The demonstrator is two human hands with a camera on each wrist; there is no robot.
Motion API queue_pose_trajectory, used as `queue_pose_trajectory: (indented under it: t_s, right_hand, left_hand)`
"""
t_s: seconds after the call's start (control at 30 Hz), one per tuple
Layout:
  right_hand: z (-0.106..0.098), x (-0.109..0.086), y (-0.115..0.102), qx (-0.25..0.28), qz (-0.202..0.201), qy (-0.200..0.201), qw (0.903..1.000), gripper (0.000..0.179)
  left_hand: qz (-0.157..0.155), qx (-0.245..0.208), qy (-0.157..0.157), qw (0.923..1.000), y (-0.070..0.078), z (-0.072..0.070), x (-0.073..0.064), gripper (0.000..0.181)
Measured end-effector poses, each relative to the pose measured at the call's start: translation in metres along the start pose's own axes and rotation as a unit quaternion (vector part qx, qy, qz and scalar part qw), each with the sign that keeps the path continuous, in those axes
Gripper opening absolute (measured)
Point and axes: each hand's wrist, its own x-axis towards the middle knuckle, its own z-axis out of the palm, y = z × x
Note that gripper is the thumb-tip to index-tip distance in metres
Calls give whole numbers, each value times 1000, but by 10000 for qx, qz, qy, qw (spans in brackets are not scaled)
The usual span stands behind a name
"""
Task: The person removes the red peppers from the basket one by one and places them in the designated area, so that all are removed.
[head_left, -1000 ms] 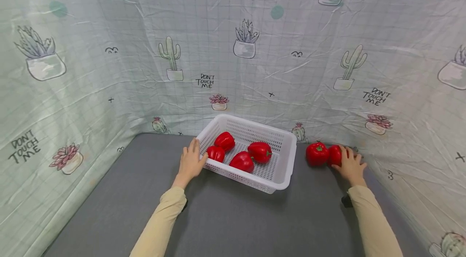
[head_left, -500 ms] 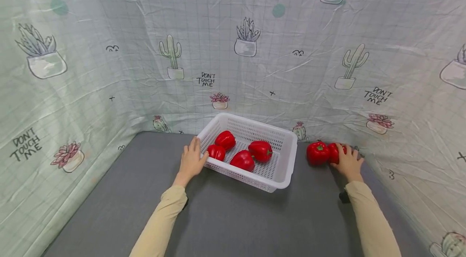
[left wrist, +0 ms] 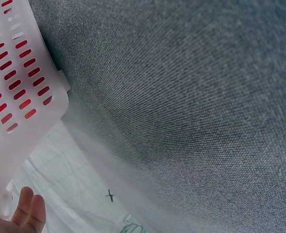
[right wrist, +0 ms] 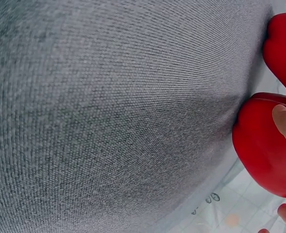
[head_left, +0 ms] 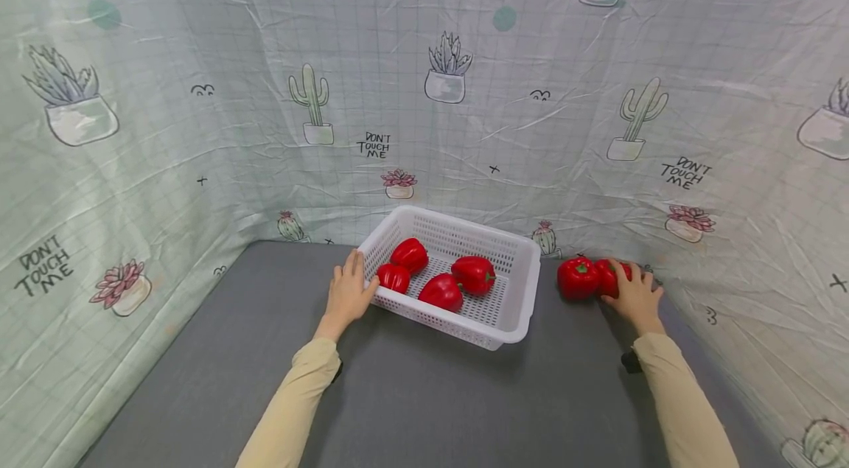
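Note:
A white perforated plastic basket (head_left: 424, 312) sits at an angle on the grey table, with several red bell peppers (head_left: 441, 293) inside. My left hand (head_left: 346, 294) rests against its left front corner. Its fingers look fairly straight, and two fingertips (left wrist: 30, 208) show beside the basket in the left wrist view. To the right of the basket, my right hand (head_left: 637, 298) grips a red bell pepper (head_left: 607, 278) on the table. In the right wrist view its thumb presses the near side of this bell pepper (right wrist: 259, 141), while other fingertips appear on the far side.
Another red bell pepper (head_left: 578, 278) stands stem up, just left of the gripped one. Grey cloth-like table surface (head_left: 491, 409) stretches toward me. A cactus-print curtain (head_left: 424, 136) closes off the back and both sides.
My right hand has shifted slightly left and its fingers reach further over the bell pepper. The left hand and the basket have stayed in place.

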Motion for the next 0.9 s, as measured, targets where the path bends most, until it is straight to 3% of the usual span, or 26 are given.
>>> queue_pose_trajectory:
  t_s: [0.4, 0.67, 0.9]
  right_hand:
    - [-15, -10, -4, 88, -321, 359, 9988, 78]
    - [-26, -25, -21, 282, -637, 849, 9940, 76]
    - [-32, -41, -43, 462, -892, 1236, 9872, 68]
  left_hand:
    - [61, 3, 62, 10000, 0, 1, -2, 60]
    - [284, -281, 421, 9983, -2, 1, -4, 61]
    - [196, -219, 239, 9993, -1, 1, -1, 60]
